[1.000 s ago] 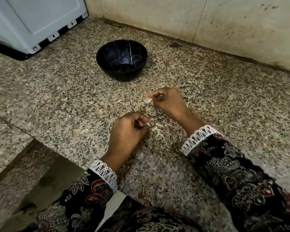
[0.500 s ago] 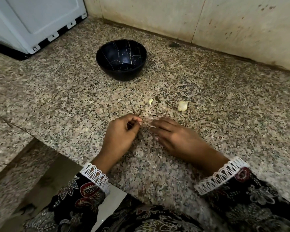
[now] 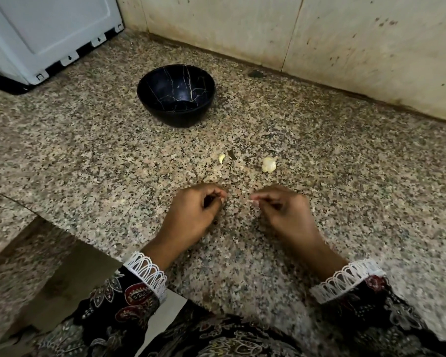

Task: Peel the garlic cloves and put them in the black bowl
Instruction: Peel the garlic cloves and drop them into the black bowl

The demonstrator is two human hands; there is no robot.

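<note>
Head view: person peeling garlic near the glossy black veined bowl (image 3: 176, 95), which is sitting empty.
Left hand (image 3: 191, 215) and right hand (image 3: 283, 215) are pinching pale skin scraps; the peeled pale garlic clove (image 3: 221, 158), lying nearer than the bowl, is probably needing a fingertip pickup.

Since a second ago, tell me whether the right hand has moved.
Yes. The right hand pulled back toward the person, away from the black bowl.
</note>
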